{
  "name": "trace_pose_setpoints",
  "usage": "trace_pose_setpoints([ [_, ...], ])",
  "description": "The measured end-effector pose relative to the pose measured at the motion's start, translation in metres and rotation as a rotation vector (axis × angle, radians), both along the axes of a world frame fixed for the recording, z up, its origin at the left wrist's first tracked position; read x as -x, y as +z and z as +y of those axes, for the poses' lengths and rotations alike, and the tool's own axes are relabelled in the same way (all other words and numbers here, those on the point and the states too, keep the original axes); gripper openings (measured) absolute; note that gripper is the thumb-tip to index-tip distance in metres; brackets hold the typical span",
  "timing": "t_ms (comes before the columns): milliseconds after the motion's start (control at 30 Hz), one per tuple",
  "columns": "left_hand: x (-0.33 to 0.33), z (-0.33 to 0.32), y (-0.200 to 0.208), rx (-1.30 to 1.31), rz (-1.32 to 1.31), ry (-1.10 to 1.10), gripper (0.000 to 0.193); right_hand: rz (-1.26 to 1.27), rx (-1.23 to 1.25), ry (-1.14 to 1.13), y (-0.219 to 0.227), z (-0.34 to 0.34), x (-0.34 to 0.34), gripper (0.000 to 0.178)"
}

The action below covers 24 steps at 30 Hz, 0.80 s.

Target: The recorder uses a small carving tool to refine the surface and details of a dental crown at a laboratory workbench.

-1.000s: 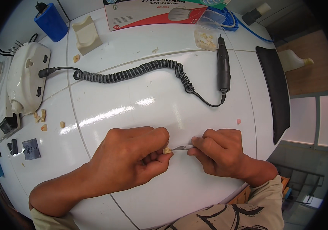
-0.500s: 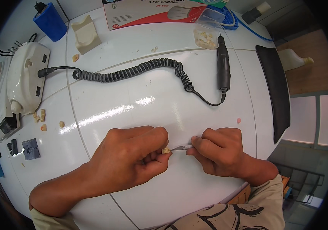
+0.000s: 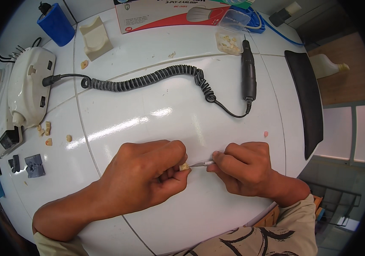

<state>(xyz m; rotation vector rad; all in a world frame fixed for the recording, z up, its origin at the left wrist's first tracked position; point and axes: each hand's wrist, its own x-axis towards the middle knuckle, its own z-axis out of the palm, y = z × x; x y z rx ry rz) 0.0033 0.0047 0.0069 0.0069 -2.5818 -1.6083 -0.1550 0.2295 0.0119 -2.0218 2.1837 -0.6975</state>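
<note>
A small yellowish tooth-like piece (image 3: 184,167) is pinched between the thumb and fingertips of my left hand (image 3: 148,170). My right hand (image 3: 246,168) grips a slim knife (image 3: 199,164) by its metal shaft near the blade. The pointed grey blade reaches leftward, and its tip meets the right side of the tooth-like piece. My fingers cover most of the knife's handle and part of the piece.
Beyond my hands lie a black rotary handpiece (image 3: 248,77) and its coiled cord (image 3: 148,79), running to a cream control box (image 3: 31,85). A clear tub (image 3: 228,43) holds small tooth-like bits. Grey blocks (image 3: 34,165) sit at left, a pink bit (image 3: 266,134) at right.
The tooth-like piece has turned slightly in my left fingertips, and the blade has shifted a little against it. Both hands otherwise stay in place.
</note>
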Motion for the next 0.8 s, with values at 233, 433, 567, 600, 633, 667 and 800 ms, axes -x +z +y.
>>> trace_pose_setpoints([
  [233, -0.0003, 0.0003, 0.0003, 0.003, 0.001, 0.000, 0.015, 0.022, 0.004, -0.012, 0.0005, -0.0004, -0.0006, 0.025],
  [433, -0.0007, 0.0007, 0.0001, 0.011, 0.000, 0.001, 0.016, 0.020, 0.005, -0.011, -0.0021, 0.0014, 0.0005, 0.026],
  [567, -0.0006, 0.0020, -0.0014, 0.011, 0.008, 0.009, 0.017, -0.050, 0.129, -0.051, -0.0081, 0.0019, 0.0012, 0.025],
  [600, -0.0005, 0.0019, -0.0015, 0.007, 0.009, 0.005, 0.017, -0.077, 0.149, -0.059, -0.0064, 0.0006, 0.0006, 0.024],
  [633, -0.0003, 0.0019, -0.0015, 0.003, 0.009, 0.001, 0.018, -0.103, 0.170, -0.068, -0.0058, -0.0003, 0.0002, 0.024],
  [667, 0.0000, 0.0018, -0.0010, 0.004, 0.008, 0.002, 0.018, -0.105, 0.170, -0.066, -0.0064, -0.0004, 0.0000, 0.024],
  [800, 0.0002, 0.0022, 0.0003, 0.071, 0.051, -0.010, 0.020, -0.094, 0.141, -0.051, -0.0049, 0.0021, 0.0006, 0.021],
])
